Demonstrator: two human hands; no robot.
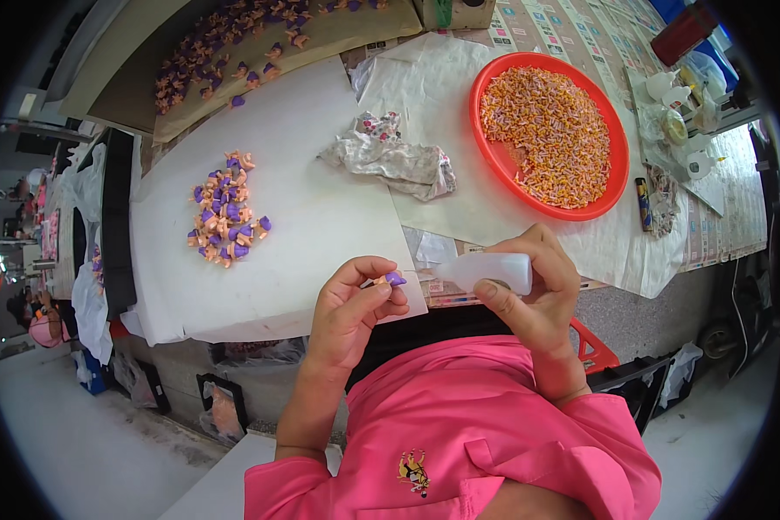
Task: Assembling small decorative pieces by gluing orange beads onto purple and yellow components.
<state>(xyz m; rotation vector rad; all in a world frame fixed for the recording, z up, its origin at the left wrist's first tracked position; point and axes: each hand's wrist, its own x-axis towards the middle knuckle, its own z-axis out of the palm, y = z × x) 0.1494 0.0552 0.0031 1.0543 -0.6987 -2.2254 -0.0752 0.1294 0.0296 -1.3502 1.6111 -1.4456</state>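
Between the thumb and fingers of my left hand (353, 305) is a small purple and flesh-coloured figurine part (393, 279). My right hand (537, 299) grips a white squeeze bottle (492, 271), tilted so that its thin nozzle points left at the figurine part. Whether the tip touches the part is too fine to make out. Left of my hands, a loose pile of similar figurine parts (226, 211) lies on white paper (303, 217). Beyond my right hand, a round red tray (620, 165) holds a heap of tiny orange, yellow and white pieces (546, 130).
A crumpled, stained cloth (394, 163) lies between the pile and the tray. More purple parts (221, 61) cover a brown-papered surface at the far left. Small white bottles (698, 165) and a dark blue cylinder (644, 204) stand or lie at the right. A person in pink (48, 328) is far left.
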